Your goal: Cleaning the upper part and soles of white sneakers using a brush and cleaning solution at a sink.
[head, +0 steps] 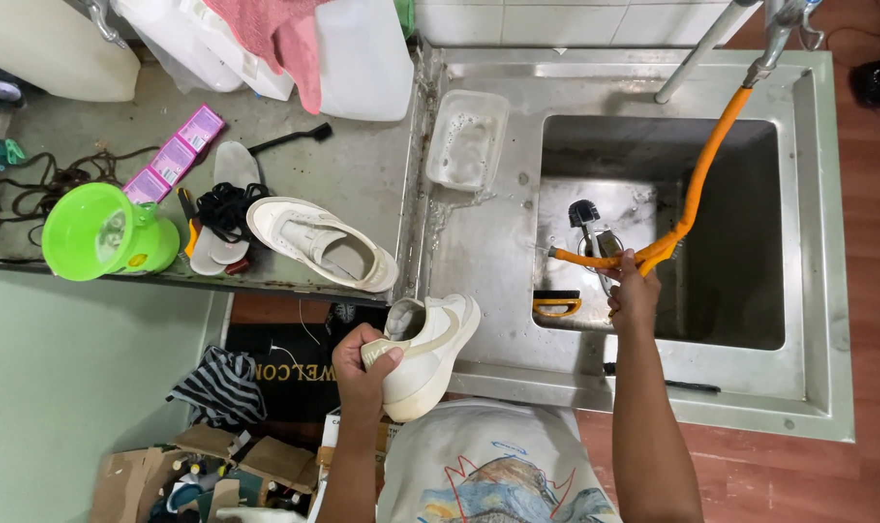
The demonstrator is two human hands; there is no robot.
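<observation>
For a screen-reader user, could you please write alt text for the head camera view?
Seen from above, a person's left hand holds a white shoe at a steel sink, while the right hand grips an orange hose over the basin. A second white shoe lies on the counter beside a green jug.

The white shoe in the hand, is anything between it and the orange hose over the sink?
Nothing visible. The left hand holds the white shoe at the sink's front edge; only bare steel draining board lies between it and the orange hose in the right hand.
</observation>
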